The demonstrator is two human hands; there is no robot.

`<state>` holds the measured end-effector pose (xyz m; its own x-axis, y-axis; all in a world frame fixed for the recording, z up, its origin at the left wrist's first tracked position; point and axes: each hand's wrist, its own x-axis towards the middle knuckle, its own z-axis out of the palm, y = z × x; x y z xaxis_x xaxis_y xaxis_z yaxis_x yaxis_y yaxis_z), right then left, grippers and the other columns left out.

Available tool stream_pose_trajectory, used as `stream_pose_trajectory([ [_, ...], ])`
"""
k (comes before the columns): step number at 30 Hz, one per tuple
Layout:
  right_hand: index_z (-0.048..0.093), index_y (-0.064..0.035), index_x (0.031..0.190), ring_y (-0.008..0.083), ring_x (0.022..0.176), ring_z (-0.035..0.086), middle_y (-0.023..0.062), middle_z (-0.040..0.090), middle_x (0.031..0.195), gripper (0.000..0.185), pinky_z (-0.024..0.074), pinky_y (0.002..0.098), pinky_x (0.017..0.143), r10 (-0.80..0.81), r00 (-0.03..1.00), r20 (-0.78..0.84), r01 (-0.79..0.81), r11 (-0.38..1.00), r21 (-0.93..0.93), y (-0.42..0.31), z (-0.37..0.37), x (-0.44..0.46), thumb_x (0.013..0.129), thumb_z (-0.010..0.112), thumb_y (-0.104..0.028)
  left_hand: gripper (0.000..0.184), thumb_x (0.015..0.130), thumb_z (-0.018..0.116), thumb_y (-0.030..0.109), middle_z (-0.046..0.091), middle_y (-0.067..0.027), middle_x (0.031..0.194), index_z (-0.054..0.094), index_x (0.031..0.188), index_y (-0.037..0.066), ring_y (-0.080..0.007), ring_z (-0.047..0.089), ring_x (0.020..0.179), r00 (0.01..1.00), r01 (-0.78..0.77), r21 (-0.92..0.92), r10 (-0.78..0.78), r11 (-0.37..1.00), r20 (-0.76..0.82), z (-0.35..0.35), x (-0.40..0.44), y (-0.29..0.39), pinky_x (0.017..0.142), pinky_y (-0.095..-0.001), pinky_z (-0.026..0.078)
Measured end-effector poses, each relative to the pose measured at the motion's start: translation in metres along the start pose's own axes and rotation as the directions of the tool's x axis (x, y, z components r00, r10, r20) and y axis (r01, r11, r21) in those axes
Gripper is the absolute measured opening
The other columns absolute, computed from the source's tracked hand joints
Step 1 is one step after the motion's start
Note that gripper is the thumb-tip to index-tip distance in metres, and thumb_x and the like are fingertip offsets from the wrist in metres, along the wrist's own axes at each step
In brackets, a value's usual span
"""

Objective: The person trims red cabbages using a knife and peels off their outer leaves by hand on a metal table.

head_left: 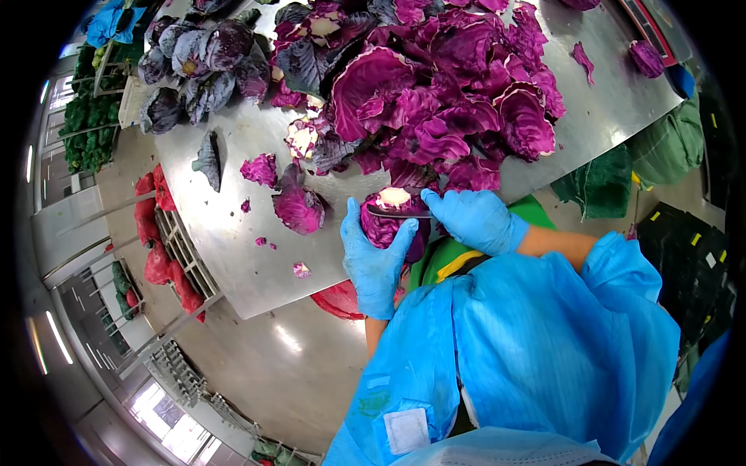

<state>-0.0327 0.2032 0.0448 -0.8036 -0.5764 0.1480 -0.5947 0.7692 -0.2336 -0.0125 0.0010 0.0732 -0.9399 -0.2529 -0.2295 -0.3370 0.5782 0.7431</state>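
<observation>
A red cabbage (379, 230) with its pale cut stem facing up is at the near edge of the steel table (233, 264). My blue-gloved left hand (374, 260) grips it from the near left side, thumb and fingers around it. In my gloved right hand (472, 221) is a knife (396, 212), its blade lying across the cabbage just below the stem. Just beyond the cabbage is a big pile of loose purple leaves (443, 101). A loose leaf (298, 203) lies to the left of it.
Whole dark cabbages (203, 58) are heaped at the far left of the table. A small cabbage (646, 59) sits at the far right by a red-edged device. Red sacks (155, 233) stand on the floor at left, green cloth (602, 186) hangs at right, and a red container (340, 300) is under the edge.
</observation>
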Motion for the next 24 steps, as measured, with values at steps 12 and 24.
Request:
stream_pose_trajectory([
  [12, 0.056, -0.0001, 0.107, 0.0229, 0.065, 0.065, 0.0100, 0.060, 0.079, 0.026, 0.0498, 0.0354, 0.049, 0.004, 0.996, 0.085, -0.021, 0.978, 0.206, 0.018, 0.031, 0.017, 0.085, 0.055, -0.014, 0.107, 0.066, 0.084, 0.052, 0.048, -0.0241, 0.133, 0.035, 0.145, -0.001, -0.0394, 0.052, 0.121, 0.999, -0.049, 0.222, 0.047, 0.974, 0.014, 0.013, 0.000, 0.017, 0.098, -0.0455, 0.045],
  [24, 0.062, -0.0059, 0.116, 0.0265, 0.067, 0.065, 0.0127, 0.067, 0.090, 0.028, 0.0533, 0.0343, 0.063, 0.372, 0.912, -0.175, -0.126, 0.658, 0.743, 0.044, 0.012, 0.010, 0.099, 0.053, -0.027, 0.114, 0.065, 0.090, 0.026, 0.026, -0.0172, 0.156, 0.021, 0.152, 0.003, -0.0306, 0.032, 0.140, 0.966, -0.257, -0.211, 0.257, 0.943, -0.027, -0.002, -0.001, -0.023, 0.115, -0.0394, 0.029],
])
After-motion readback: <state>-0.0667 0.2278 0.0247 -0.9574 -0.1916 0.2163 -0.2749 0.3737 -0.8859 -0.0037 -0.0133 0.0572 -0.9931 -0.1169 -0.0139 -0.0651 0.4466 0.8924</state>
